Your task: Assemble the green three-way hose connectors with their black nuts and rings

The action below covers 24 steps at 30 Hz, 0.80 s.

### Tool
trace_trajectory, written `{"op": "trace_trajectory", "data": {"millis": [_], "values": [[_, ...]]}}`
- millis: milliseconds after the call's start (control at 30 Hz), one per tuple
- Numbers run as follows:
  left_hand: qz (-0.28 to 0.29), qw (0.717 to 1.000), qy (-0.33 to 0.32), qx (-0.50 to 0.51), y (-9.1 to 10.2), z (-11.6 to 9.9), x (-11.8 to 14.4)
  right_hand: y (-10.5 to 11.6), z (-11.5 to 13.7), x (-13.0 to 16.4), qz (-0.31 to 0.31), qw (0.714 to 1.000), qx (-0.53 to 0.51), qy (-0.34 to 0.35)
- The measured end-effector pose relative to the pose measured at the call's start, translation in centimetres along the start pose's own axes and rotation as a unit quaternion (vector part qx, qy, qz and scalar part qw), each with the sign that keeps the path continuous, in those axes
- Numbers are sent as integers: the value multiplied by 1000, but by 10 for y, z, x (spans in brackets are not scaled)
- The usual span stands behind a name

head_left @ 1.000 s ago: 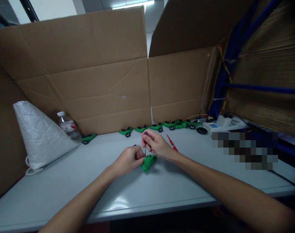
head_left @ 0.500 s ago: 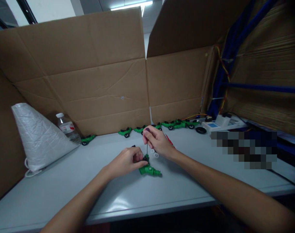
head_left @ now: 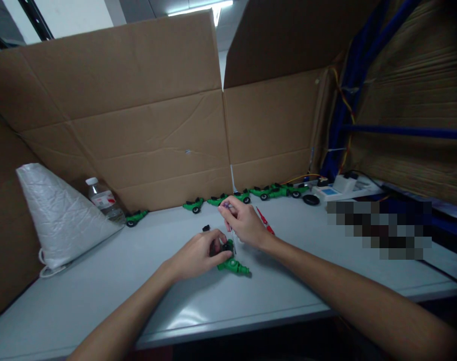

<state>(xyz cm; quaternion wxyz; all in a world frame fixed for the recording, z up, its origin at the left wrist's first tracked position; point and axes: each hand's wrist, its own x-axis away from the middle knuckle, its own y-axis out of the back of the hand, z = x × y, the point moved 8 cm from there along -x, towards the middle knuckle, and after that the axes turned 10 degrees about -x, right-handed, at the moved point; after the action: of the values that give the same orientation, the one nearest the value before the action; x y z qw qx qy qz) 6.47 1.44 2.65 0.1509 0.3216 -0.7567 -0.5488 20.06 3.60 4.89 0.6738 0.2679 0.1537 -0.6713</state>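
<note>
My left hand (head_left: 198, 253) pinches a small green toy car (head_left: 234, 266) that lies on the grey table (head_left: 100, 281), with a black wheel at my fingertips. My right hand (head_left: 245, 223) holds a thin screwdriver (head_left: 231, 230) with a purple cap, its tip pointing down at the car. A small black part (head_left: 206, 228) lies just behind my left hand.
A row of several finished green toy cars (head_left: 247, 194) lines the cardboard wall (head_left: 138, 135). A red tool (head_left: 266, 222) lies right of my hand. A white bag (head_left: 58, 210) and water bottle (head_left: 103, 200) stand at left. A power strip (head_left: 341, 188) sits at back right.
The green car has gone from upright between my hands to lying flat on the table. My right hand has tilted the screwdriver and brought it down closer to the car.
</note>
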Motion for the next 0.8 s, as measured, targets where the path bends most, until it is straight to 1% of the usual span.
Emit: {"op": "trace_trajectory", "data": {"millis": [100, 200, 300, 467, 533, 633, 700, 800], "values": [[-2, 1000, -8, -2, -2, 1, 0, 14, 0, -4, -41, 995, 89, 2], [-5, 1000, -11, -2, -2, 1, 0, 26, 0, -9, -61, 977, 203, 3], [-14, 1000, -12, 12, 0, 0, 0, 31, -5, -14, -39, 947, 317, -19], [-35, 998, -11, 46, 4, 1, 0, 39, -17, -18, -4, 878, 471, -82], [-55, 996, -9, 74, 7, 5, 0, 41, -24, -18, 17, 855, 506, -112], [-81, 988, 2, 128, 10, 14, -2, 43, -37, -15, 55, 835, 528, -149], [-93, 983, 14, 159, 11, 20, -3, 44, -44, -12, 74, 830, 527, -169], [-119, 973, 24, 194, 15, 27, -4, 44, -53, -9, 89, 833, 513, -186]]}}
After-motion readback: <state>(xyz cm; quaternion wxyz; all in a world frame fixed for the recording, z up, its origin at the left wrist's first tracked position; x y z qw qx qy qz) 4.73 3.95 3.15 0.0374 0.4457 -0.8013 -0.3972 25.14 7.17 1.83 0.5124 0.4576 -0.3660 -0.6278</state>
